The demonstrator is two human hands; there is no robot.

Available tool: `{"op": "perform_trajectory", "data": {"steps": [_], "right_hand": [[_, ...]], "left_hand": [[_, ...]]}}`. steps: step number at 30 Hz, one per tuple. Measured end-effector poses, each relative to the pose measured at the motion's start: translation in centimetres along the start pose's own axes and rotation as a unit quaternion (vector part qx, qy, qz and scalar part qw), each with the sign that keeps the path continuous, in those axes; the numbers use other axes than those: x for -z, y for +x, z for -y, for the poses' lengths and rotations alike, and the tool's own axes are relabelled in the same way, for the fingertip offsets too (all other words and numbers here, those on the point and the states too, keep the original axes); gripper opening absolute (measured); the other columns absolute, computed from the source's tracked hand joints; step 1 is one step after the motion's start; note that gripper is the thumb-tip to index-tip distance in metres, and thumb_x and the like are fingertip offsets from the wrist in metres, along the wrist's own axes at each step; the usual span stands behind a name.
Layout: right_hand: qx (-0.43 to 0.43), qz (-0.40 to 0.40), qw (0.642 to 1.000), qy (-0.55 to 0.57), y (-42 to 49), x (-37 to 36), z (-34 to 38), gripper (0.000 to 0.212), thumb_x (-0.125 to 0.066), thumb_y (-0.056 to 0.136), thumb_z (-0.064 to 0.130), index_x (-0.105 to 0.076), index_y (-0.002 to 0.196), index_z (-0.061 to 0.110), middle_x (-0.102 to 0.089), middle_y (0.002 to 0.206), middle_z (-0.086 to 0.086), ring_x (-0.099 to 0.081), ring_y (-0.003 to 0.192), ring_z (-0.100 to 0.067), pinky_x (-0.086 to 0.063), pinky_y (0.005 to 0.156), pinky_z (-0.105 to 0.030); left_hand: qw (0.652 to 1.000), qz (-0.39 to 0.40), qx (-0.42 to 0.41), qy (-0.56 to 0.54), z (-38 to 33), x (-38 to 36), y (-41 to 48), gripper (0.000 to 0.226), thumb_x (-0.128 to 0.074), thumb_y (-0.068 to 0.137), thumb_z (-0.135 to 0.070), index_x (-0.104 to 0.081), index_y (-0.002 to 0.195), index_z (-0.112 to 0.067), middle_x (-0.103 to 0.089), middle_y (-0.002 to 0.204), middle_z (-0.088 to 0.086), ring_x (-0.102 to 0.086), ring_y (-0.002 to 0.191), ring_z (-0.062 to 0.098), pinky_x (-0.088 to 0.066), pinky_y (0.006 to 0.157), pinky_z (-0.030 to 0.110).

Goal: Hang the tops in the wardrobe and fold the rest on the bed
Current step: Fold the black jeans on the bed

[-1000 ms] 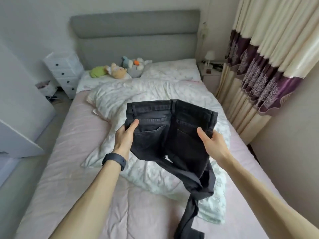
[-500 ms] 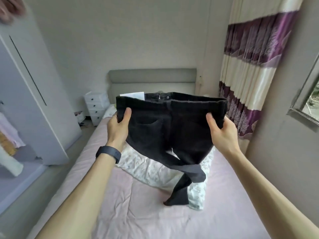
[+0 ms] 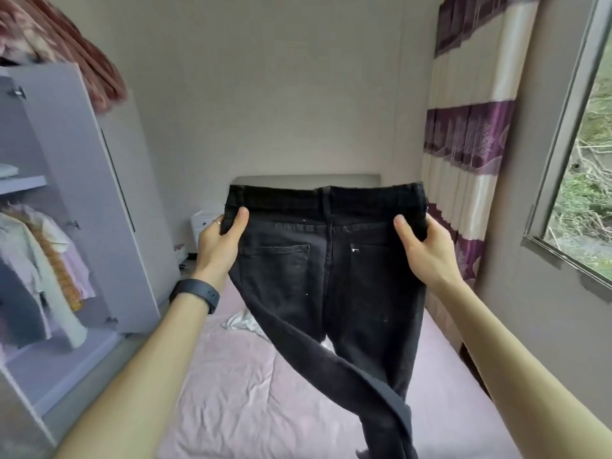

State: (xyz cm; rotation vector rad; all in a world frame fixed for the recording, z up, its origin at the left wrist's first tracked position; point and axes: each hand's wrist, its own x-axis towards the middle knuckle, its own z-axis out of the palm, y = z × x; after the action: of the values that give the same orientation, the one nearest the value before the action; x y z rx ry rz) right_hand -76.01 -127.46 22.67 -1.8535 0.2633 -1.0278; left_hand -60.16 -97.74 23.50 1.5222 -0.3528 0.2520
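Black jeans [image 3: 328,276] hang above the bed [image 3: 251,392], back pockets facing the camera, waistband stretched flat btw both hands. The left hand [image 3: 218,246] pinches the waistband's left corner, and the right hand [image 3: 424,250] pinches the right corner. On each hand the fingers [image 3: 240,220] clamp the denim, thumb on the near side, the rest curled behind.

Vs 0.5 s ago, the waistband is pulled wider and straighter. The legs, whose end lay on the quilt, now swing clear of the bed, one crossing over the other. The view has tipped up.

The leg ends are cut off at the bottom edge, and the fingers behind the denim are hidden. The quilt [image 3: 241,323] shows only as a white scrap, and the headboard [image 3: 308,179] only as a top strip. Left of the bed, the wardrobe [image 3: 82,193] stands open w/ tops [image 3: 43,260] hanging inside, blurred.
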Motion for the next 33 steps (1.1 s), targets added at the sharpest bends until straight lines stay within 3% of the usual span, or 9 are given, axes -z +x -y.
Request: {"op": "perform_trajectory", "data": {"steps": [7, 11, 15, 17, 20, 23, 26, 29, 33], "right_hand": [[0.044, -0.043, 0.997, -0.055, -8.3, -1.6, 0.5, 0.008, -0.065, 0.097, 0.043, -0.069, 0.102, 0.039, -0.068, 0.087, 0.033, -0.062, 0.086, 0.014, -0.044, 0.075, -0.005], [-0.019, -0.082, 0.995, -0.062, -12.3, -2.2, -0.9, 0.019, -0.065, 0.095, 0.044, -0.062, 0.077, 0.039, -0.059, 0.064, 0.025, -0.056, 0.064, 0.007, -0.038, 0.06, -0.012], [-0.077, 0.061, 0.982, -0.16, -15.4, -3.4, -1.9, 0.028, -0.064, 0.097, 0.041, -0.074, 0.105, 0.016, -0.074, 0.095, 0.003, -0.068, 0.093, -0.015, -0.052, 0.082, -0.033], [-0.111, 0.05, 0.982, -0.143, -16.5, -3.3, -2.4, 0.032, -0.063, 0.097, 0.042, -0.073, 0.105, 0.011, -0.075, 0.097, -0.004, -0.068, 0.096, -0.022, -0.053, 0.088, -0.041], [-0.095, 0.019, 0.987, -0.128, -17.9, -3.3, -3.2, 0.029, -0.062, 0.098, 0.041, -0.071, 0.112, 0.018, -0.074, 0.103, 0.002, -0.066, 0.096, -0.015, -0.051, 0.084, -0.033], [-0.074, 0.017, 0.99, -0.122, -18.5, -3.6, -4.3, 0.029, -0.06, 0.099, 0.041, -0.069, 0.118, 0.022, -0.073, 0.106, 0.008, -0.065, 0.101, -0.01, -0.051, 0.087, -0.032], [-0.081, 0.044, 0.985, -0.145, -16.7, -4.3, -6.1, 0.027, -0.058, 0.1, 0.042, -0.069, 0.102, 0.018, -0.071, 0.089, 0.009, -0.065, 0.089, -0.012, -0.05, 0.078, -0.033], [-0.098, 0.064, 0.984, -0.137, -13.3, -5.1, -8.5, 0.024, -0.058, 0.1, 0.042, -0.069, 0.098, 0.021, -0.067, 0.085, 0.02, -0.062, 0.083, -0.003, -0.045, 0.071, -0.019], [-0.109, 0.084, 0.983, -0.121, -7.4, -6.6, -10.7, 0.025, -0.06, 0.099, 0.042, -0.069, 0.092, 0.02, -0.067, 0.082, 0.02, -0.057, 0.075, 0.01, -0.04, 0.06, -0.005]], "left_hand": [[0.998, 0.002, -0.001, 0.068, 1.8, 5.4, -4.9, 0.04, -0.06, 0.092, -0.058, -0.069, 0.111, -0.025, -0.072, 0.108, -0.009, -0.065, 0.106, 0.014, -0.052, 0.095, 0.033], [0.992, 0.039, 0.028, 0.117, 5.5, 7.7, -8.3, 0.034, -0.059, 0.097, -0.047, -0.072, 0.111, -0.019, -0.072, 0.103, -0.008, -0.065, 0.104, 0.016, -0.052, 0.093, 0.034], [0.993, 0.026, 0.088, 0.071, 7.8, 8.1, -10.8, 0.015, -0.061, 0.096, -0.047, -0.064, 0.084, -0.039, -0.061, 0.088, -0.026, -0.058, 0.09, 0.004, -0.045, 0.087, 0.029], [0.992, 0.025, 0.113, 0.054, 9.4, 8.9, -11.4, 0.024, -0.062, 0.095, -0.049, -0.065, 0.08, -0.031, -0.063, 0.083, -0.022, -0.059, 0.086, 0.007, -0.048, 0.082, 0.026], [0.99, 0.054, 0.113, 0.061, 11.6, 10.6, -11.5, 0.049, -0.059, 0.093, -0.057, -0.065, 0.087, -0.008, -0.06, 0.081, -0.009, -0.053, 0.08, 0.01, -0.042, 0.071, 0.025], [0.987, 0.082, 0.126, 0.053, 13.3, 11.2, -11.3, 0.075, -0.06, 0.083, -0.069, -0.061, 0.103, 0.003, -0.058, 0.093, -0.001, -0.053, 0.088, 0.013, -0.043, 0.082, 0.034], [0.983, 0.081, 0.148, 0.069, 15.3, 10.4, -10.2, 0.071, -0.062, 0.085, -0.064, -0.062, 0.104, 0.005, -0.059, 0.093, 0.0, -0.055, 0.088, 0.014, -0.045, 0.084, 0.035], [0.981, 0.078, 0.161, 0.071, 17.1, 8.5, -7.9, 0.064, -0.063, 0.087, -0.06, -0.064, 0.103, 0.002, -0.063, 0.092, 0.001, -0.058, 0.088, 0.017, -0.05, 0.088, 0.039], [0.984, 0.054, 0.145, 0.086, 16.8, 5.6, -3.3, 0.04, -0.062, 0.091, -0.057, -0.073, 0.094, -0.019, -0.075, 0.105, 0.001, -0.069, 0.104, 0.021, -0.052, 0.099, 0.045]]}}
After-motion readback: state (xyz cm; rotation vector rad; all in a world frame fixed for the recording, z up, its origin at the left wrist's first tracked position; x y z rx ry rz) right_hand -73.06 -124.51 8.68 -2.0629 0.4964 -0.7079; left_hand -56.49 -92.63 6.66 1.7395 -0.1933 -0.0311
